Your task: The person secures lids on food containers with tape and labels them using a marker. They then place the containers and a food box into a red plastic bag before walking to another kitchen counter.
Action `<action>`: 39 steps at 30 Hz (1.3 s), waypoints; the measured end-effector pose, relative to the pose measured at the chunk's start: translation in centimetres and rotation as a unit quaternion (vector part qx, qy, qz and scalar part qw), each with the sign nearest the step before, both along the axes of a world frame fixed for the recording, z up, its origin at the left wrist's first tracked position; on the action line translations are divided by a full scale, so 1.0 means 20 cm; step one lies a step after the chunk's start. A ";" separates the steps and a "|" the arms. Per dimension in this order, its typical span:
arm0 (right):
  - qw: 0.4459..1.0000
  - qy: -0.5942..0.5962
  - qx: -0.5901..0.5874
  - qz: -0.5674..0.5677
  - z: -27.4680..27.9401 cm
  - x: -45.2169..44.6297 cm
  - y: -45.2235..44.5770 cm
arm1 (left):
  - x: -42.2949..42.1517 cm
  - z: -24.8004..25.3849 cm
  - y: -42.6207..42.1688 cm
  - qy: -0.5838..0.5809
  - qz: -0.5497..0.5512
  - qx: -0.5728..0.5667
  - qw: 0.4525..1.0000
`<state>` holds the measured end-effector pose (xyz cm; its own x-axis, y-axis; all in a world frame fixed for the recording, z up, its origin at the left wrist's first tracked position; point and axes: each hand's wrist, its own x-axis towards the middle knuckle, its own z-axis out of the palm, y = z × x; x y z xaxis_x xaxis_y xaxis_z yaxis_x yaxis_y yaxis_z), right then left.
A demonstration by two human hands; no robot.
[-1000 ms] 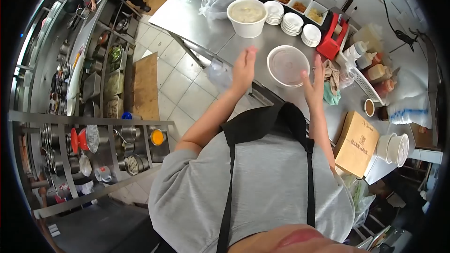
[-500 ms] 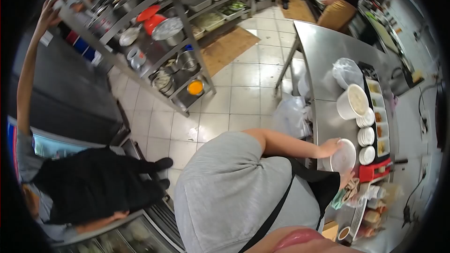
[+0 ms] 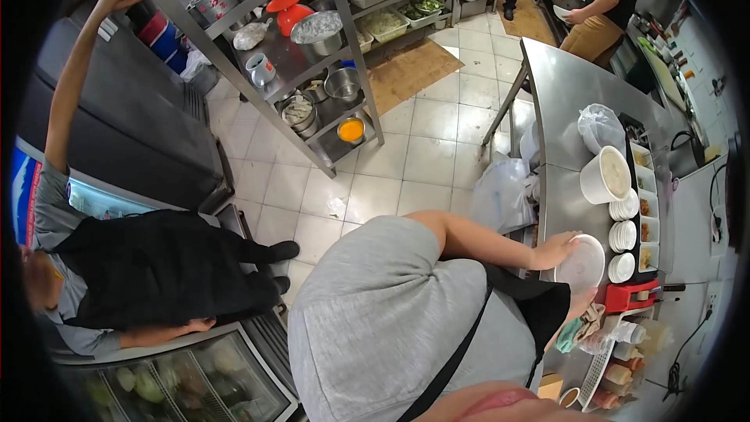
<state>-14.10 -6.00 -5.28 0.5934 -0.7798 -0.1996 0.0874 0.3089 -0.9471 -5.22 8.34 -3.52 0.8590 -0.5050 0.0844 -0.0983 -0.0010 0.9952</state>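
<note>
White and round, the lidded tub (image 3: 580, 264) is sitting between the two hands, over the near part of the tabletop (image 3: 558, 137); its base is staying out of sight, so I cannot tell whether it is touching the surface. The left hand (image 3: 557, 250) is holding the tub's upper-left side, its fingers lying close together and curving along the rim. The right hand (image 3: 580, 302) is touching the lower side, but the apron (image 3: 531, 305) is hiding most of it, so I cannot tell how its fingers are closing. Just beside the tub, a red dispenser (image 3: 631, 295) is standing, and three stacks of white plates (image 3: 623, 236) are running up past it to an open tub (image 3: 604, 175) that is holding something pale. A clear bag (image 3: 601, 128) is lying beyond that, and a row of food trays (image 3: 645, 207) is lining the wall side. Below the hands, cloths (image 3: 584, 326) are bunching near a white basket (image 3: 600, 363), with bottles (image 3: 621, 375) standing beside it and a cup of brown sauce (image 3: 569, 398) sitting lower down. Farther out, a metal rack (image 3: 301, 70) is bearing pots and a red bowl. One person (image 3: 156, 266) in a black apron is raising an arm near the rack; another person (image 3: 609, 4) is holding a white bowl (image 3: 562, 13).
</note>
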 end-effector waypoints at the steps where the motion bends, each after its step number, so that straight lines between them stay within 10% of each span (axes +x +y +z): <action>1: 1.000 -0.010 0.020 -0.016 0.08 -0.02 0.04 | -0.01 0.04 0.00 -0.026 -0.016 0.028 0.999; 6: 0.994 0.014 -0.019 -0.106 0.04 -0.09 0.00 | -0.03 0.08 -0.06 0.050 -0.106 -0.013 0.993; 9: 0.963 0.063 -0.258 -0.046 -0.11 -0.15 -0.14 | -0.07 0.16 -0.04 0.144 -0.108 -0.038 0.983; 11: 0.999 0.028 -0.023 0.000 0.09 -0.15 -0.06 | -0.07 0.15 -0.06 0.164 -0.080 0.020 0.983; 21: 0.996 0.029 0.081 0.032 0.00 -0.09 -0.15 | 0.07 0.03 -0.14 0.102 -0.088 -0.049 0.990; 27: 0.913 0.095 -0.309 0.250 -0.73 -0.16 -0.63 | 0.22 0.10 -0.12 0.199 -0.163 0.001 0.966; 32: 0.882 0.127 -0.381 0.247 -0.37 -0.20 -0.29 | 0.26 -0.09 -0.20 0.198 -0.276 -0.185 0.922; 36: 0.948 0.080 -0.243 0.191 0.08 -0.15 -0.06 | 0.26 0.25 -0.12 0.453 -0.277 -0.095 0.842; 39: 0.980 -0.018 -0.153 0.125 0.17 -0.12 -0.03 | 0.33 0.09 -0.19 0.396 -0.252 -0.025 0.883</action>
<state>-16.50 -6.70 -1.91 0.7758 -0.6294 0.0452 0.0799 0.0269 -0.9964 1.31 4.64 -1.63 0.3258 -0.8522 -0.4094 0.6527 -0.1106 0.7495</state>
